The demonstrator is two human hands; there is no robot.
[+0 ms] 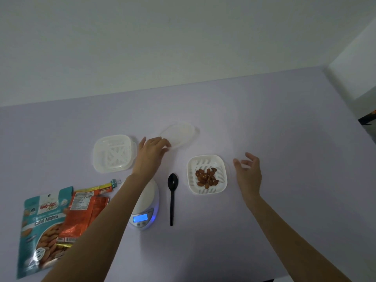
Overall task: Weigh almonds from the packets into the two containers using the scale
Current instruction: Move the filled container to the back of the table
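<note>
A white slotted container (205,159) holds a small pile of almonds (206,178) and stands right of centre. My right hand (249,171) hovers just to its right, fingers spread and holding nothing. My left hand (152,153) reaches past the scale and its fingertips grip the near edge of a clear lid (180,135), which looks blurred. A second white container (114,153) stands to the left with its lid on. The white scale (145,208) has a lit blue display and is partly hidden by my left forearm. Its pan carries nothing.
A black plastic spoon (172,196) lies between the scale and the almond container. A teal almond packet (42,226) and an orange foil packet (85,212) lie at the near left, with a binder clip (116,183) beside them. The lilac table (284,139) meets a white wall behind.
</note>
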